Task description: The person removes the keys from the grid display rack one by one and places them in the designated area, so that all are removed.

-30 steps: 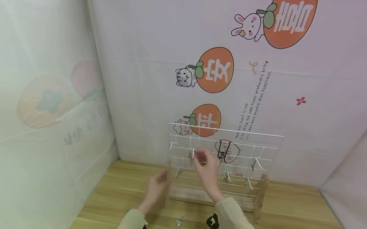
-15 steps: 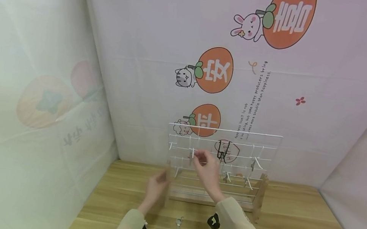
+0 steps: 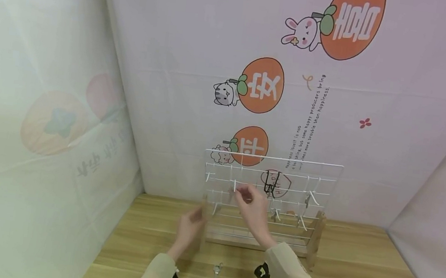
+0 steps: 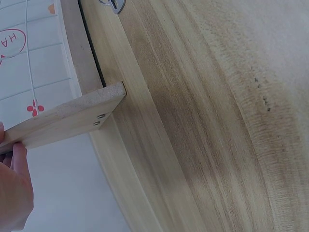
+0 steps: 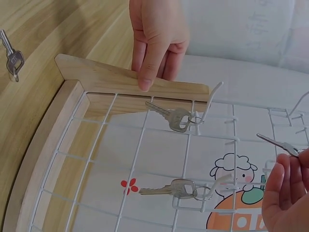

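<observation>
A white wire grid rack (image 3: 275, 158) stands in a wooden frame on the table. My left hand (image 3: 188, 230) grips its left wooden side post (image 5: 108, 73), thumb on the near face and fingers behind, as the right wrist view shows. My right hand (image 3: 253, 211) is raised at the grid's upper left, beside a white hook (image 3: 235, 185). Between its thumb and fingers it pinches a metal key (image 5: 280, 143). Two other keys hang from hooks lower down, one key (image 5: 177, 119) near the post and another key (image 5: 181, 189) further right.
One loose key (image 3: 217, 271) lies on the wooden table (image 3: 356, 276) in front of the rack. A black hook (image 3: 271, 184) and more white hooks with keys are on the grid's right half. Printed cloth walls (image 3: 185, 106) close in the back and sides.
</observation>
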A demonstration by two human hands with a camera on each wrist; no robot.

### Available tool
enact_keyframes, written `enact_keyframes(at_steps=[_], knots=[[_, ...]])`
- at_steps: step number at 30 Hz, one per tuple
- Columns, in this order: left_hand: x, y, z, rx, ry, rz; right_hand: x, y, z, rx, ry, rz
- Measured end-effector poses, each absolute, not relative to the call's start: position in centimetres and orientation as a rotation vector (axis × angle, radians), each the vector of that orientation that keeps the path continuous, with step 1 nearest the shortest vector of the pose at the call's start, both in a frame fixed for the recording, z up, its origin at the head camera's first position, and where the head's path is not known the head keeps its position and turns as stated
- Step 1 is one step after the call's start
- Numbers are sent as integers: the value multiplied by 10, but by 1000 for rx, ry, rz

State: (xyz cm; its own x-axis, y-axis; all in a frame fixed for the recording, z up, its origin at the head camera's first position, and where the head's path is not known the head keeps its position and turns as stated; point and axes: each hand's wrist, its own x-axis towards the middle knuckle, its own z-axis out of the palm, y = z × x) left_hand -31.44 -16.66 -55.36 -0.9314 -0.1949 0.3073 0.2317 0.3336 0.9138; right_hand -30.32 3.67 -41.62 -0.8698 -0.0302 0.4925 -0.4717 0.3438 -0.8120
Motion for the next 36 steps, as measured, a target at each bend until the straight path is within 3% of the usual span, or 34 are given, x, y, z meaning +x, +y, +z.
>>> enact_keyframes(at_steps=[36], knots=[[-312,-167,-553,-34,-2230,-1621,-279,46,-415,565,-2211,1477]])
